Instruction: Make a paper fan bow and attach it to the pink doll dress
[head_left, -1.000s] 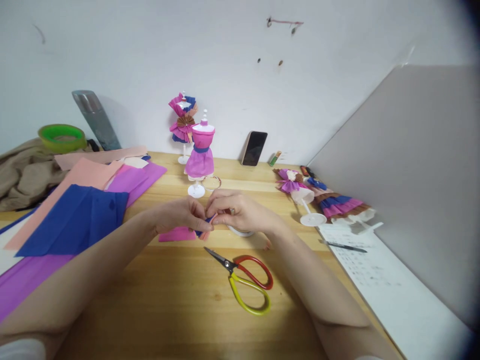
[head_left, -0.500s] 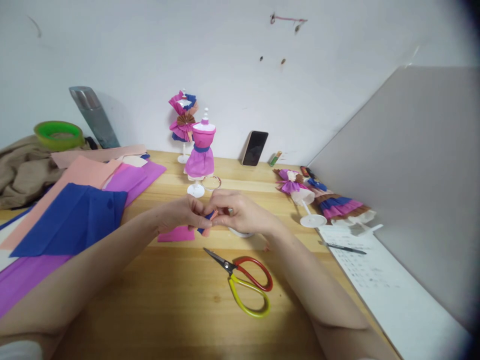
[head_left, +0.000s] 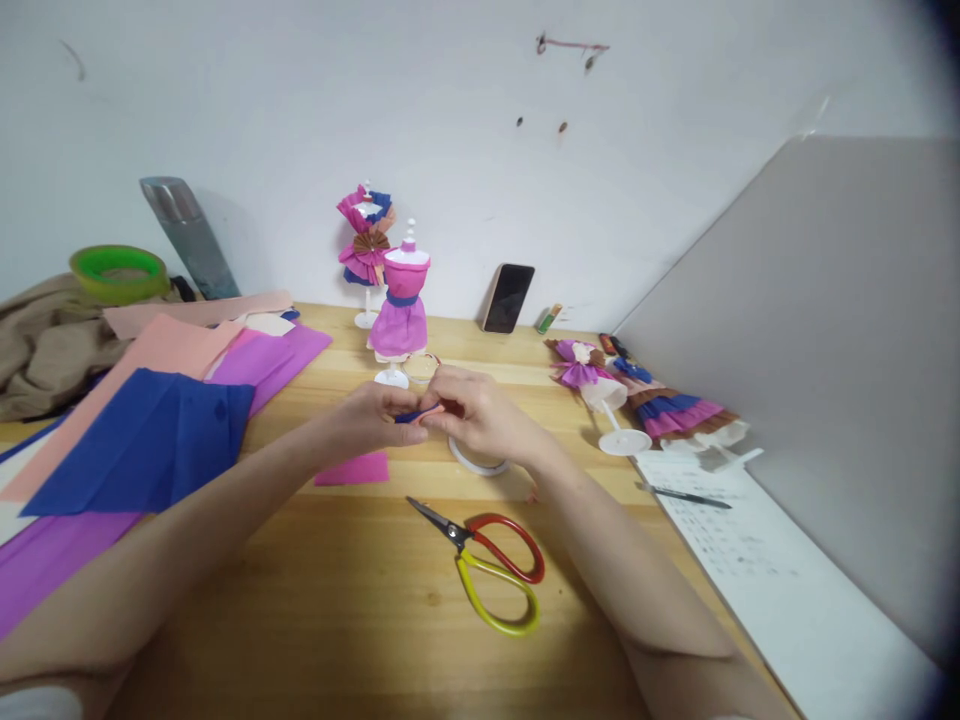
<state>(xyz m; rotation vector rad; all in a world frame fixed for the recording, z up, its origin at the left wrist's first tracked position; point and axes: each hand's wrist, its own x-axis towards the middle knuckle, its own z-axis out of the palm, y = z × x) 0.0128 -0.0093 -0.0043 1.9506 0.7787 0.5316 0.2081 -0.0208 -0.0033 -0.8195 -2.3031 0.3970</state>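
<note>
My left hand (head_left: 373, 415) pinches one end of a small blue and peach crepe paper piece (head_left: 418, 414). At its other end, the fingers of my right hand (head_left: 474, 408) are closed on the same piece. Part of it is hidden between the fingers. Under my right hand lies a white ring-shaped roll (head_left: 480, 466), mostly covered. A magenta paper rectangle (head_left: 352, 469) rests below my left wrist. Nearer to me are scissors (head_left: 459, 536) with one red and one yellow handle. Just behind my hands stands a small dress form (head_left: 403, 300) in a magenta paper dress.
Coloured paper sheets (head_left: 142, 440) are piled at left, beside a green tape roll (head_left: 118, 285) and a bottle (head_left: 189, 240). A second dressed form (head_left: 367, 245) and a phone (head_left: 508, 298) stand by the wall. Paper dresses (head_left: 679, 408), a pen (head_left: 688, 496) and written paper (head_left: 750, 570) lie right.
The paper piece has turned from hanging downward to lying nearly level between my fingers. Both hands have shifted slightly, and more of the white ring shows beneath the right one.
</note>
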